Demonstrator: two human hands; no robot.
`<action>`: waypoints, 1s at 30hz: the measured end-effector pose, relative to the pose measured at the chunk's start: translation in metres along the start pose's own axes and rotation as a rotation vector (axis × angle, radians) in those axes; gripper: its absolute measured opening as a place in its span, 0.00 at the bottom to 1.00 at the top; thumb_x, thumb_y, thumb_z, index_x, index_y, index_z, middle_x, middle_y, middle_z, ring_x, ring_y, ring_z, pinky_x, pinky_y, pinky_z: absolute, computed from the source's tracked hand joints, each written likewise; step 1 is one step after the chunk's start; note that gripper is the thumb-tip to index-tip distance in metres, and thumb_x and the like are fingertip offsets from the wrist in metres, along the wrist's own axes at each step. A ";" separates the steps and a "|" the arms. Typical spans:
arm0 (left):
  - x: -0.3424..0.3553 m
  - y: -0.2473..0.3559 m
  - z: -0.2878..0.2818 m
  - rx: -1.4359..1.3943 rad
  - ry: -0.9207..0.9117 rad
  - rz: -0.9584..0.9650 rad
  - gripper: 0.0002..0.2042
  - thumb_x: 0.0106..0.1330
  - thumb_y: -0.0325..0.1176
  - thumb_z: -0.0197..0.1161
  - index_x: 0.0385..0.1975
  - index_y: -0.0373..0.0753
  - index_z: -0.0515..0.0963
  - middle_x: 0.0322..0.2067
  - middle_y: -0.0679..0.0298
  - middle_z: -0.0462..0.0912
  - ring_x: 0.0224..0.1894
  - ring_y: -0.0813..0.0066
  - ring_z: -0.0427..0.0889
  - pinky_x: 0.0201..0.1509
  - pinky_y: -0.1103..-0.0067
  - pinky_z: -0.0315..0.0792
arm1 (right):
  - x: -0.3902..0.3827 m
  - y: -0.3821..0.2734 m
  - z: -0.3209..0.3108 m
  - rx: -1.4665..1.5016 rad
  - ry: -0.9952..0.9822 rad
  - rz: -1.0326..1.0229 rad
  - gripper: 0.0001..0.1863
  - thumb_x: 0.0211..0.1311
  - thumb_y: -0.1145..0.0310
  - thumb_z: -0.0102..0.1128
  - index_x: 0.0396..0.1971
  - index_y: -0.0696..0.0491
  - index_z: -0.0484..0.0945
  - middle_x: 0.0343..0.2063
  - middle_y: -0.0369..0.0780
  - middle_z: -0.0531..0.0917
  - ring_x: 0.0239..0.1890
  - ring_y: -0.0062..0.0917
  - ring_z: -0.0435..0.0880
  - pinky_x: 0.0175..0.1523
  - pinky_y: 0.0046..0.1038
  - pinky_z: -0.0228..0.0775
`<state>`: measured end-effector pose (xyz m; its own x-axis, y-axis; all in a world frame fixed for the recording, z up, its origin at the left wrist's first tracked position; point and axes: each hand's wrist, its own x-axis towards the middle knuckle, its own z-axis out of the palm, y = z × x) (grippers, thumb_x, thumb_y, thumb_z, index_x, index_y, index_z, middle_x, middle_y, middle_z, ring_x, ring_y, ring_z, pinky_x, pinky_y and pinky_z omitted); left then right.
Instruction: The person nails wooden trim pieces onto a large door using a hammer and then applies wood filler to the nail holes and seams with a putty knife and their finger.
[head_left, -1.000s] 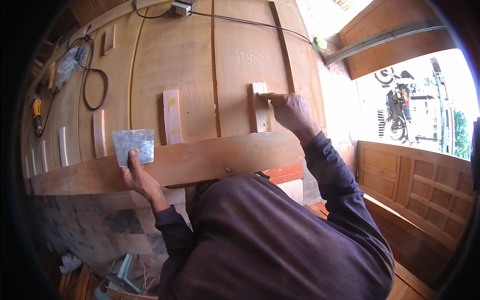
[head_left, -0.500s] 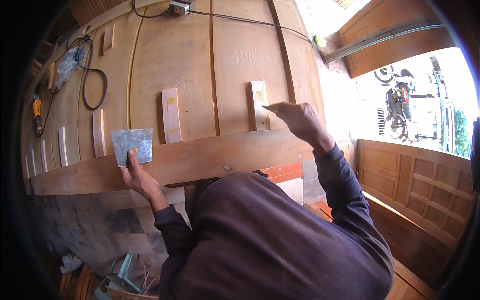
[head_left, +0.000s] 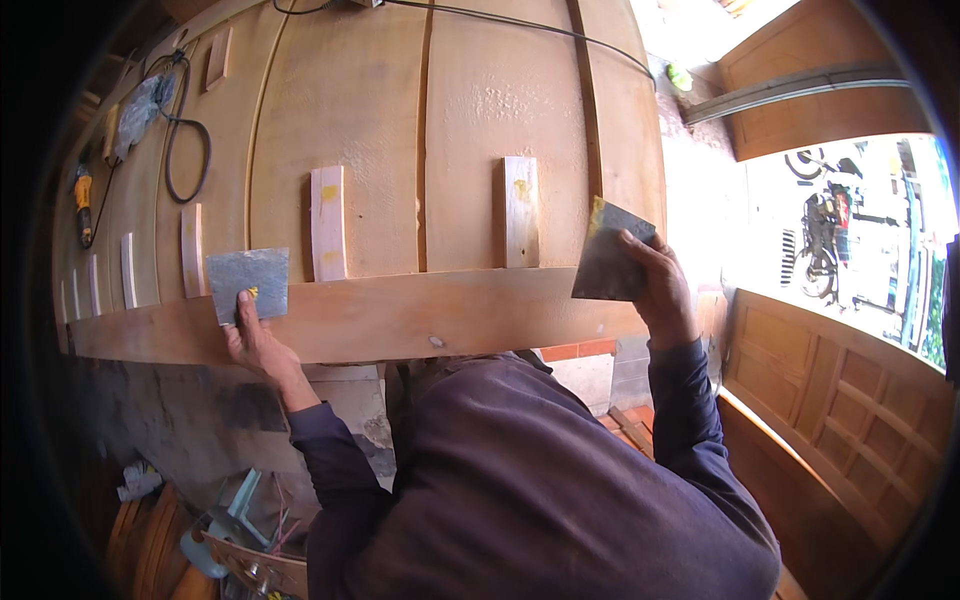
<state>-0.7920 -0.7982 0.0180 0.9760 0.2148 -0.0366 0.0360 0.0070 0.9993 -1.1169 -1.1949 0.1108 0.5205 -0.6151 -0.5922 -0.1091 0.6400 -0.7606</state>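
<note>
My left hand (head_left: 262,350) grips a flat grey metal plate (head_left: 247,280) by its lower edge, the thumb on top beside a dab of yellow paste. In my right hand (head_left: 665,290) is a darker putty knife blade (head_left: 612,262), with yellow paste along its upper left edge. Both are held over the near rail of a large wooden panel (head_left: 480,310). Between them, pale wooden strips lie on the panel: one strip (head_left: 521,215) left of the right hand, another (head_left: 328,225) beyond the left. Each bears yellow smears.
A black cable (head_left: 520,32) crosses the panel's far end. At the far left are an orange power tool (head_left: 82,205) and a plastic bag (head_left: 140,115). Panelled wooden doors (head_left: 850,390) stand to the right, a motorbike (head_left: 825,225) beyond. A pale green stool (head_left: 235,515) is below left.
My right hand has drawn back right and toward me from the right-hand strip, and its blade has turned from edge-on to flat in view. The left hand keeps hold of its plate.
</note>
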 end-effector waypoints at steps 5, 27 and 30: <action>0.001 0.001 0.002 0.005 0.105 0.026 0.19 0.71 0.36 0.75 0.57 0.36 0.83 0.51 0.62 0.89 0.51 0.71 0.87 0.52 0.72 0.76 | 0.021 0.024 -0.031 0.335 -0.156 0.018 0.10 0.77 0.70 0.63 0.53 0.56 0.81 0.48 0.38 0.88 0.50 0.27 0.86 0.61 0.32 0.77; -0.195 -0.012 0.043 -0.225 0.107 -0.198 0.17 0.69 0.32 0.76 0.56 0.39 0.82 0.52 0.64 0.87 0.52 0.72 0.86 0.51 0.72 0.79 | 0.026 -0.019 -0.058 0.011 -0.391 0.125 0.14 0.76 0.69 0.67 0.56 0.55 0.80 0.44 0.38 0.89 0.44 0.27 0.90 0.51 0.31 0.85; -0.278 -0.004 0.073 -0.283 0.168 -0.266 0.18 0.69 0.30 0.74 0.57 0.38 0.81 0.53 0.61 0.86 0.53 0.69 0.86 0.54 0.71 0.81 | 0.049 -0.044 -0.079 -0.015 -0.512 0.084 0.14 0.75 0.71 0.67 0.56 0.55 0.81 0.46 0.38 0.90 0.46 0.26 0.91 0.53 0.30 0.85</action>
<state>-1.0476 -0.9295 0.0244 0.8912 0.3251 -0.3162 0.1987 0.3468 0.9167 -1.1538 -1.2891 0.0941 0.8567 -0.2557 -0.4480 -0.1780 0.6686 -0.7220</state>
